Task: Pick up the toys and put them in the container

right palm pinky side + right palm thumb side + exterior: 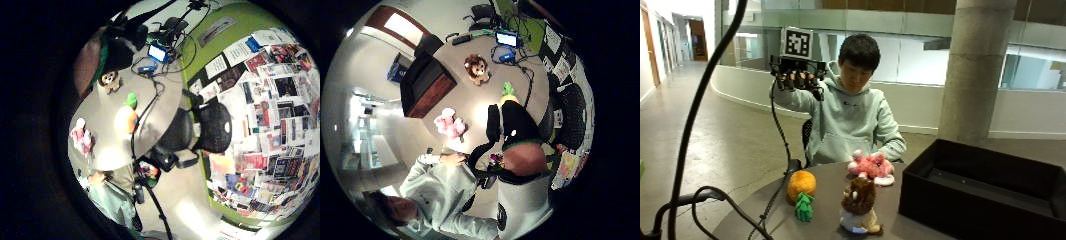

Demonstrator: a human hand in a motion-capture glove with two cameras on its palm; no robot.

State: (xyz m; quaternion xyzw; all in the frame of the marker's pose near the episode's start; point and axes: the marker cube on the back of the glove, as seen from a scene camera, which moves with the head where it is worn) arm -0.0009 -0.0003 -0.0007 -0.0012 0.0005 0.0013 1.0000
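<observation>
A person in a pale grey-green hooded sweatshirt [846,125] sits behind a round grey table [773,220], with the black-gloved right hand [798,79] raised to about head height, well above and apart from everything on the tabletop. Its fingers [794,80] hang loosely bent, pointing downward, and hold nothing. The bare left hand rests at the table's edge just behind a pink fluffy plush toy [871,167], touching or nearly touching it; I cannot tell which.

Three toys lie on the table, all far below the raised fingers. The pink one sits nearest the person. In front of it stands a brown plush lion with a shaggy mane [858,202], its back to the outside camera. Beside the lion lies an orange plush carrot with a green leafy top [802,192], the leaves pointing away from the person.

A large black open-topped box [986,192] stands on the table at the person's left, just beside the lion and the pink toy. A black cable [778,140] hangs from the glove down past the carrot.
</observation>
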